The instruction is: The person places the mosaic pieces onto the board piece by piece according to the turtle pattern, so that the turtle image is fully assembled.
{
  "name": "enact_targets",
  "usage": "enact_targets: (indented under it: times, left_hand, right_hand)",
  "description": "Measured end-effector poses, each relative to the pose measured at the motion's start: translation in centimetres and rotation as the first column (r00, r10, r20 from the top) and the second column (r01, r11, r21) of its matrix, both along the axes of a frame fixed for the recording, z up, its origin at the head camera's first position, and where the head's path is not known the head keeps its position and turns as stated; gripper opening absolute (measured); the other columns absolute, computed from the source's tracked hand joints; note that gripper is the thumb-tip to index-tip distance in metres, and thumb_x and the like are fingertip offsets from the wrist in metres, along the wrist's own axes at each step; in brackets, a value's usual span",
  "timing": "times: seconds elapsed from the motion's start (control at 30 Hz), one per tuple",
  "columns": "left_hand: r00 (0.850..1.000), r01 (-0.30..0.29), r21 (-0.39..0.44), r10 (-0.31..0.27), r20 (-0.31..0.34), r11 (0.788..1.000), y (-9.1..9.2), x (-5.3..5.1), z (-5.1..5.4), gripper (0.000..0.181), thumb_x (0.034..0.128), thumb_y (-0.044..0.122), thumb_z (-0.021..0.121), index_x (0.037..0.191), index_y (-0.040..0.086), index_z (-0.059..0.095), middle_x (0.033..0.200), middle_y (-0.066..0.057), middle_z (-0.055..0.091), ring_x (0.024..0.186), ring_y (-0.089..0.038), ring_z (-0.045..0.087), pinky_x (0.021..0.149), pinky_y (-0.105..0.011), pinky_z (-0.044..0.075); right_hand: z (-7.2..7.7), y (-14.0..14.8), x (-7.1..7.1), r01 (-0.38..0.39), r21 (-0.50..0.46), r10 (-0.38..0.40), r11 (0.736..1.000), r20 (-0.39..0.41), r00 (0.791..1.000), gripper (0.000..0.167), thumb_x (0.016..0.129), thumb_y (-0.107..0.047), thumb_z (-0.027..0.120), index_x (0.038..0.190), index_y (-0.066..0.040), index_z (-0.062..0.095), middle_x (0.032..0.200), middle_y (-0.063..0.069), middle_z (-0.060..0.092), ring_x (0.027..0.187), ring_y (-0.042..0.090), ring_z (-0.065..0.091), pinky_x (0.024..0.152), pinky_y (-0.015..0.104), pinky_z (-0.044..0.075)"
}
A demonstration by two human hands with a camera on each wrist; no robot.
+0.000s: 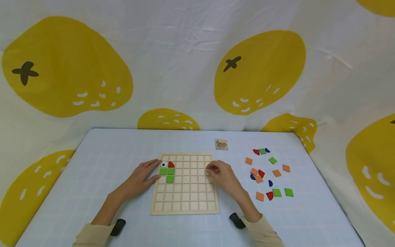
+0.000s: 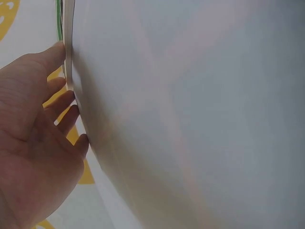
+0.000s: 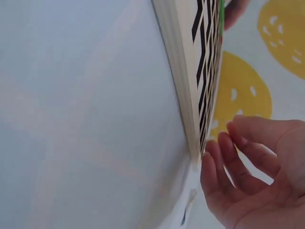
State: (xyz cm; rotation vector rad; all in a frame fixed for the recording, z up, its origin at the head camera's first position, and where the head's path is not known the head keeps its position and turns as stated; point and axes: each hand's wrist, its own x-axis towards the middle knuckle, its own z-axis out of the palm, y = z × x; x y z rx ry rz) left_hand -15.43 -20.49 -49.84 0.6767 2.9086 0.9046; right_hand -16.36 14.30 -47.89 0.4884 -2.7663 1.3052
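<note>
A wooden grid board (image 1: 185,212) lies on the table. In its upper left cells sit a white eye piece (image 1: 164,164), a red quarter-round piece (image 1: 171,165) and green square tiles (image 1: 170,179). My left hand (image 1: 142,178) rests against the board's left edge with fingers extended; in the left wrist view its thumb (image 2: 53,55) touches the edge. My right hand (image 1: 223,175) is over the board's right edge, fingers bent, thumb and forefinger close together. In the right wrist view, nothing shows clearly between those fingertips (image 3: 240,121).
Right of the board lie loose pieces: orange squares (image 1: 260,196), green tiles (image 1: 289,192), red quarter-rounds (image 1: 270,196) and blue half-rounds (image 1: 270,183). A small picture card (image 1: 221,144) lies behind the board's right corner. A fruit-print cloth (image 1: 197,79) hangs behind the table.
</note>
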Motion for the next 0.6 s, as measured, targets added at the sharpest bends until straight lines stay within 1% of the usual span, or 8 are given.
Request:
enact_targets:
  times: [0.13, 0.23, 0.33, 0.47, 0.6]
  left_hand:
    - [1.0, -0.002, -0.002, 0.002, 0.012, 1.0, 0.0, 0.0, -0.1, 0.061, 0.1034, 0.027, 0.065, 0.156, 0.005, 0.043, 0.158, -0.02, 0.042, 0.144, -0.043, 0.037, 0.114, -0.065, 0.032]
    - [1.0, -0.004, -0.005, 0.004, 0.01, 1.0, -0.1, 0.0, -0.1, 0.061, 0.103, 0.026, 0.065, 0.156, 0.005, 0.043, 0.157, -0.02, 0.043, 0.143, -0.043, 0.038, 0.114, -0.065, 0.033]
    - [1.0, -0.005, -0.006, 0.005, 0.004, 1.0, -0.1, 0.1, -0.1, 0.061, 0.1029, 0.027, 0.065, 0.156, 0.005, 0.043, 0.157, -0.019, 0.043, 0.143, -0.042, 0.038, 0.114, -0.065, 0.033]
    - [1.0, -0.008, -0.005, 0.008, 0.005, 1.0, 0.0, 0.1, 0.0, 0.062, 0.1028, 0.027, 0.066, 0.156, 0.005, 0.043, 0.158, -0.019, 0.043, 0.143, -0.042, 0.039, 0.114, -0.065, 0.033]
    - [1.0, -0.012, -0.01, 0.012, 0.01, 1.0, 0.1, 0.0, 0.1, 0.062, 0.1028, 0.027, 0.066, 0.156, 0.006, 0.043, 0.158, -0.018, 0.043, 0.143, -0.042, 0.038, 0.114, -0.065, 0.033]
  right_hand:
    - [-0.1, 1.8, 0.1, 0.072, 0.023, -0.072, 0.997, 0.008, 0.997, 0.004, 0.095, -0.005, 0.074, 0.098, -0.005, 0.075, 0.09, -0.002, 0.068, 0.084, 0.013, 0.063, 0.08, 0.032, 0.058]
    - [-0.1, 3.1, 0.4, 0.127, 0.05, -0.129, 0.991, 0.037, 0.991, 0.006, 0.096, -0.009, 0.074, 0.101, -0.007, 0.075, 0.092, -0.003, 0.068, 0.086, 0.014, 0.062, 0.084, 0.033, 0.058]
    - [0.0, 4.6, 0.6, 0.168, 0.07, -0.171, 0.983, 0.041, 0.984, 0.007, 0.096, -0.01, 0.073, 0.103, -0.008, 0.075, 0.094, -0.001, 0.069, 0.089, 0.016, 0.062, 0.086, 0.036, 0.058]
    - [-0.1, 6.6, 0.7, 0.207, 0.088, -0.21, 0.974, 0.023, 0.977, 0.008, 0.097, -0.011, 0.073, 0.104, -0.007, 0.075, 0.097, 0.001, 0.07, 0.093, 0.02, 0.064, 0.089, 0.04, 0.058]
    - [-0.2, 8.4, 0.8, 0.243, 0.084, -0.246, 0.966, 0.024, 0.969, 0.011, 0.097, -0.011, 0.072, 0.107, -0.006, 0.075, 0.102, 0.003, 0.072, 0.099, 0.023, 0.064, 0.094, 0.043, 0.055]
